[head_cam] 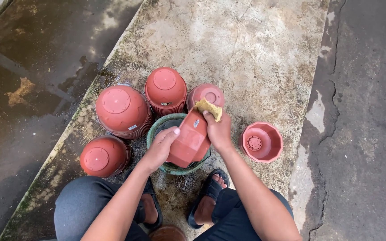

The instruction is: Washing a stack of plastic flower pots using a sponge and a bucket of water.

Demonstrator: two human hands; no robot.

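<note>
My left hand [161,146] grips the side of a terracotta-coloured plastic flower pot [188,142], held tilted with its base away from me over a green basin [159,126]. My right hand [219,129] presses a yellow sponge [209,108] against the pot's upper end. The basin sits on the concrete between my feet and the other pots; most of its inside is hidden by the pot and my hands.
Upside-down stacks of the same pots stand behind and left of the basin [122,110] [165,89] [206,93] [103,156]. One pot [262,142] sits upright to the right. Wet dark pavement lies left; a cracked asphalt strip runs on the right. My sandalled feet [208,196] rest near the basin.
</note>
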